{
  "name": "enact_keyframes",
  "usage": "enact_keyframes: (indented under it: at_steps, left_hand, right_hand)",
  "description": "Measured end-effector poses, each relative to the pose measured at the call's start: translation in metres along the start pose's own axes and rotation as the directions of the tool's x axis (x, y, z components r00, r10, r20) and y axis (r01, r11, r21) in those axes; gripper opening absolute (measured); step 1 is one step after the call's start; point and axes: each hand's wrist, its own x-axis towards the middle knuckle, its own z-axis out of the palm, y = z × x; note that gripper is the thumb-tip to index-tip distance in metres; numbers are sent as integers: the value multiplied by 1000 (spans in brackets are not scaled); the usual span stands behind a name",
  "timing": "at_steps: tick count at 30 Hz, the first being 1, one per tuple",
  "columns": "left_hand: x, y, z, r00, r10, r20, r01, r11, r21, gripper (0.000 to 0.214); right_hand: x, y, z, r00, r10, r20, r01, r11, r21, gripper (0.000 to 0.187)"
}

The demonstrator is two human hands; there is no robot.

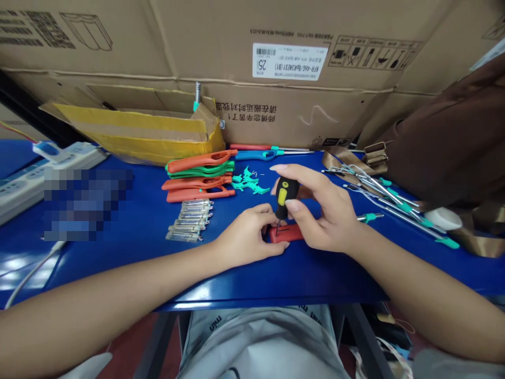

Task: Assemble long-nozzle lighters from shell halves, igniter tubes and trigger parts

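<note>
My right hand grips a short screwdriver with a black and yellow handle, held upright, its tip down on a red plastic handle piece lying on the blue table. My left hand is closed on the left end of that red piece, pinning it to the table. Both hands meet near the table's middle, close to the front edge.
Orange and green handle shells are stacked behind left, with small teal parts and metal blades nearby. Long metal rods with teal tips lie at right. A yellow-taped box, cardboard cartons and a power strip line the back.
</note>
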Motion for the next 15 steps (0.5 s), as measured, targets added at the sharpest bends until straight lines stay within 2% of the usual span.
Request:
enact_keyframes:
  at_steps: [3, 6, 10, 12, 15]
  left_hand:
    - [3, 5, 2, 998, -55, -18, 55, 998, 24, 14]
    - [7, 9, 0, 997, -83, 2, 82, 995, 49, 15]
    - [9, 8, -3, 997, -57, 49, 53, 996, 65, 18]
    - [7, 6, -2, 998, -39, 48, 35, 997, 74, 18]
    - [3, 3, -1, 998, 8, 58, -14, 994, 107, 20]
  right_hand:
    - [0, 4, -1, 993, -73, -88, 63, 992, -110, 52]
    - [0, 6, -5, 992, -105, -73, 96, 988, -118, 48]
    - [0, 4, -8, 1000, -21, -16, 21, 1000, 23, 45]
    - [0, 5, -8, 999, -25, -44, 25, 1000, -3, 43]
    - [-1, 8, -8, 989, -107, -103, 93, 987, -127, 39]
